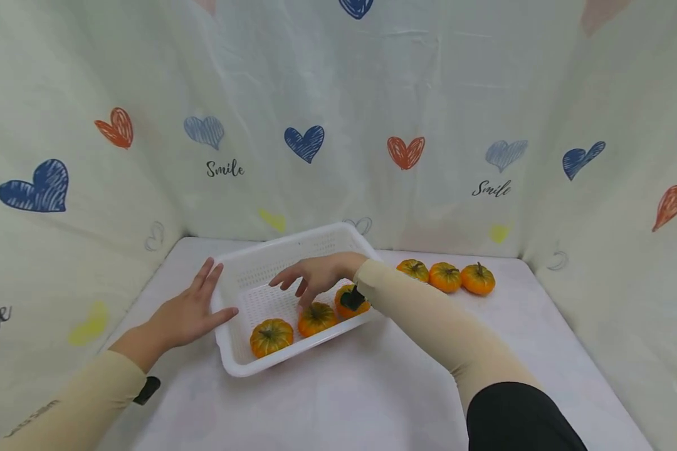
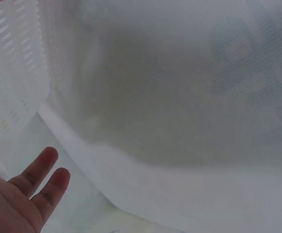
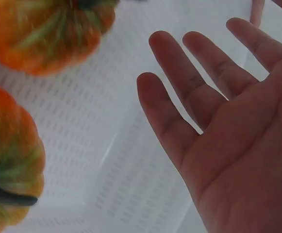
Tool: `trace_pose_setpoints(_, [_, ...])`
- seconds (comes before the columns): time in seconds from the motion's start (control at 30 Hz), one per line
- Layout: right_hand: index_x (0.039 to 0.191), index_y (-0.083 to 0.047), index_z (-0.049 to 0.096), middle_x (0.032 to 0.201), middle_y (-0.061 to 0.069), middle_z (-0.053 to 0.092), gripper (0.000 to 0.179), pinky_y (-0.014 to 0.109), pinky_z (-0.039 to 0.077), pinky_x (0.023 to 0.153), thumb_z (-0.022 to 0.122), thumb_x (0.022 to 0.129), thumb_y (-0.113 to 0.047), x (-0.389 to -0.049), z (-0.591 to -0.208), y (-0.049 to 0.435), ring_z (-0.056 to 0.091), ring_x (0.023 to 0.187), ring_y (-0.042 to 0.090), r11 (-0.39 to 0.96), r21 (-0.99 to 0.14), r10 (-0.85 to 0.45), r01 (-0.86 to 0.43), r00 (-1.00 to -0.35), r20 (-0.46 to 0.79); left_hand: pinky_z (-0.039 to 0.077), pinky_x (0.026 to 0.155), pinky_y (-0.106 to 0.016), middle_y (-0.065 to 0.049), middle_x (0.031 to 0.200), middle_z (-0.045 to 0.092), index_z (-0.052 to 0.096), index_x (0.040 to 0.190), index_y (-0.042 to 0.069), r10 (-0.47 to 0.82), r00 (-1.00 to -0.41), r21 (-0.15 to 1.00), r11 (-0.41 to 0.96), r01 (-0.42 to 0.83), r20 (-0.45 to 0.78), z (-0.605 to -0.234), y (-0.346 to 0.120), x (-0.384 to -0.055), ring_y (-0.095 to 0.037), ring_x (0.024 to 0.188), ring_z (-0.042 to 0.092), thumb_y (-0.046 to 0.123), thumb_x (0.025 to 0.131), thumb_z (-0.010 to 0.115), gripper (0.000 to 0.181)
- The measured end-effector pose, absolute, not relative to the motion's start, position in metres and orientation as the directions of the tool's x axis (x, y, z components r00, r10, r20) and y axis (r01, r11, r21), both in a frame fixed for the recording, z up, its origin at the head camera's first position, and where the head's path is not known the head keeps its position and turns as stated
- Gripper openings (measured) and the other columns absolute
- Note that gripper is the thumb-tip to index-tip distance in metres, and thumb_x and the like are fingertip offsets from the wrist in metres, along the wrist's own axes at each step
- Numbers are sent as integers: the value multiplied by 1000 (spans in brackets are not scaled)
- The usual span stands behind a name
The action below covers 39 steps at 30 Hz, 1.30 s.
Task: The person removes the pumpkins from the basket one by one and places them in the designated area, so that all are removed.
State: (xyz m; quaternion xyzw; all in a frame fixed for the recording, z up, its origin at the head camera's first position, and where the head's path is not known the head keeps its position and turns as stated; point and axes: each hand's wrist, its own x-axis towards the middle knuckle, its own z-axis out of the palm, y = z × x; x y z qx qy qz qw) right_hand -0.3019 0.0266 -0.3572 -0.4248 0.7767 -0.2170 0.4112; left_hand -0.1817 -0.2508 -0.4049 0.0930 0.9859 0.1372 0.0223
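Three pumpkins (image 1: 318, 319) are lining a basket's (image 1: 282, 254) near edge, right hand (image 1: 321, 275) hovering over open mesh, left hand (image 1: 186, 313) flanking rim, all fingers (image 3: 179, 73) released.

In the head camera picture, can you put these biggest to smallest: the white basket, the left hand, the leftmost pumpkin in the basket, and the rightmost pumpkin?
1. White basket
2. Left hand
3. Leftmost pumpkin and rightmost pumpkin: unsure. The leftmost looks slightly bigger, but it's nearer the camera.
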Motion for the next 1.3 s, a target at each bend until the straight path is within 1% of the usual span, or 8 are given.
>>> trace_pose_setpoints(0.1, [149, -29, 47, 151, 8, 46, 71, 31, 52, 91, 79, 87, -16, -308, -352, 24, 55, 126, 28, 554, -675, -832, -488, -320, -452, 55, 76, -59, -24, 163, -4, 6, 157, -1, 189, -982, 272, 946, 179, -11, -404, -254, -181, -58, 121, 48, 62, 92, 56, 104])
trace_pose_setpoints(0.23, [150, -26, 46, 151, 9, 45, 71, 33, 52, 93, 78, 88, -15, -313, -354, 16, 54, 126, 28, 558, -660, -829, -503, -307, -467, 55, 76, -59, -24, 164, -4, 6, 158, -1, 188, -982, 271, 946, 179, -8, -406, -254, -182, -57, 121, 48, 61, 92, 56, 103])
trace_pose_setpoints(0.6, [149, -24, 48, 148, 5, 48, 73, 31, 50, 94, 80, 85, -13, -305, -377, -12, 56, 123, 25, 571, -670, -807, -475, -176, -563, 55, 75, -59, -23, 164, -2, 8, 158, 0, 181, -983, 280, 944, 172, -7, -405, -249, -184, -56, 121, 50, 60, 92, 56, 101])
trace_pose_setpoints(0.8, [145, -28, 54, 138, -3, 54, 68, 29, 48, 96, 80, 84, -11, -297, -387, -23, 56, 116, 13, 573, -652, -790, -496, -123, -600, 56, 74, -58, -23, 164, -2, 8, 158, 1, 168, -986, 282, 947, 156, -18, -403, -251, -182, -56, 122, 49, 57, 92, 58, 100])
trace_pose_setpoints(0.97, [137, -32, 60, 124, -7, 59, 60, 30, 47, 97, 81, 84, -15, -296, -394, -23, 57, 110, 12, 566, -618, -793, -546, -155, -589, 56, 74, -57, -23, 164, -2, 8, 158, 1, 175, -984, 278, 946, 165, -14, -404, -253, -182, -57, 121, 49, 58, 92, 57, 100])
trace_pose_setpoints(1.1, [131, -30, 63, 115, -7, 62, 52, 29, 48, 93, 81, 84, -20, -299, -395, -23, 57, 107, 13, 565, -606, -801, -560, -196, -566, 57, 73, -56, -24, 163, -3, 8, 158, 0, 178, -984, 265, 949, 168, -15, -403, -254, -183, -57, 120, 50, 60, 92, 55, 101])
trace_pose_setpoints(1.2, [130, -27, 63, 115, -6, 63, 49, 28, 49, 92, 80, 85, -20, -300, -395, -22, 58, 108, 14, 556, -612, -811, -562, -209, -546, 57, 74, -56, -24, 164, -3, 8, 158, -1, 181, -983, 263, 950, 170, -19, -402, -253, -183, -56, 120, 50, 61, 92, 54, 101])
trace_pose_setpoints(1.3, [137, -28, 58, 122, -7, 62, 56, 28, 46, 96, 80, 86, -22, -298, -394, -22, 56, 117, 18, 548, -621, -817, -560, -198, -542, 56, 76, -56, -23, 164, -3, 8, 158, -1, 184, -983, 265, 949, 171, -23, -402, -252, -182, -55, 121, 51, 61, 93, 54, 101])
